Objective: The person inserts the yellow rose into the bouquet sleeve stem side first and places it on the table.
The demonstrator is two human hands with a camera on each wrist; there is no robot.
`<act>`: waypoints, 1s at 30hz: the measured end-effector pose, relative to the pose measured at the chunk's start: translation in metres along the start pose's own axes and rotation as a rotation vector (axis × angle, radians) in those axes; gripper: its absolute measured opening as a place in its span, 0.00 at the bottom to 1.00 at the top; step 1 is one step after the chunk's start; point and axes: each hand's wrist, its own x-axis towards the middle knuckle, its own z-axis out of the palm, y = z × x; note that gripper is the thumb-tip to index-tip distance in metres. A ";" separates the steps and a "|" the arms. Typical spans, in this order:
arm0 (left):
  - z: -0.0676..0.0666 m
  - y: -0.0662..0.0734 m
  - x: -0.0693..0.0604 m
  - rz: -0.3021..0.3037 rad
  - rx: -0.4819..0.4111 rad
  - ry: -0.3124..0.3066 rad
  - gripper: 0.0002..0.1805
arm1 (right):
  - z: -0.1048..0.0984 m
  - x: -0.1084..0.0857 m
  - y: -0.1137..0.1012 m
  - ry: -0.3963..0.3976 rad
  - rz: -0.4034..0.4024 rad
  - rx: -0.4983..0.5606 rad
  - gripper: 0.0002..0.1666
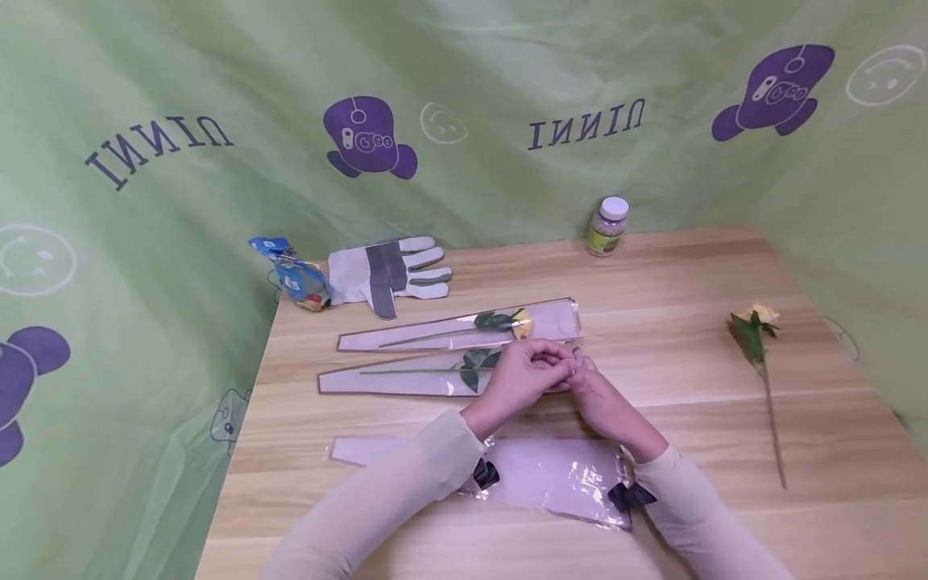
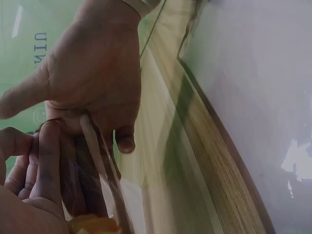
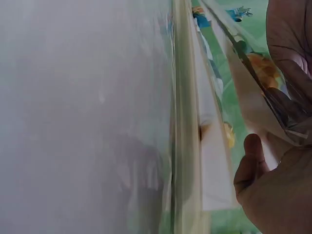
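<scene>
Both arms (image 1: pixel 395 493): reaching inward
Left hand (image 1: pixel 518 374): fingers pinching the wrap (image 1: pixel 416 385)
Right hand (image 1: pixel 605 407): just beside; cannot tell its grip

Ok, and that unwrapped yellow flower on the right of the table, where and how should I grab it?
I'd pinch the bare stem a little below the leaves, coming from your own side. The stem is thin and points roughly toward you, while the bloom lies at the far end, so that grip should spare the petals.
</scene>
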 end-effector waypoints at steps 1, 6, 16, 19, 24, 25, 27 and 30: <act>0.000 -0.001 0.001 -0.003 -0.011 0.000 0.05 | -0.002 -0.001 0.001 0.003 -0.006 -0.001 0.41; -0.004 -0.008 0.006 -0.051 -0.068 0.002 0.04 | -0.018 -0.012 0.011 0.094 0.079 -0.049 0.26; -0.025 -0.023 0.018 -0.061 0.020 0.035 0.08 | -0.024 -0.003 0.017 0.219 0.195 -0.231 0.14; -0.037 -0.025 0.014 -0.045 0.097 0.048 0.09 | -0.020 0.004 0.014 0.207 0.239 -0.300 0.18; -0.056 -0.025 0.006 -0.067 0.237 0.032 0.09 | -0.019 0.014 0.009 0.179 0.287 -0.375 0.15; -0.058 -0.025 0.005 -0.080 0.259 0.024 0.09 | -0.019 0.014 0.009 0.175 0.301 -0.356 0.15; -0.058 -0.025 0.003 -0.103 0.293 0.013 0.09 | -0.021 0.013 0.011 0.160 0.337 -0.266 0.13; -0.056 -0.023 0.001 -0.105 0.343 -0.002 0.09 | -0.024 0.011 0.013 0.147 0.433 -0.073 0.15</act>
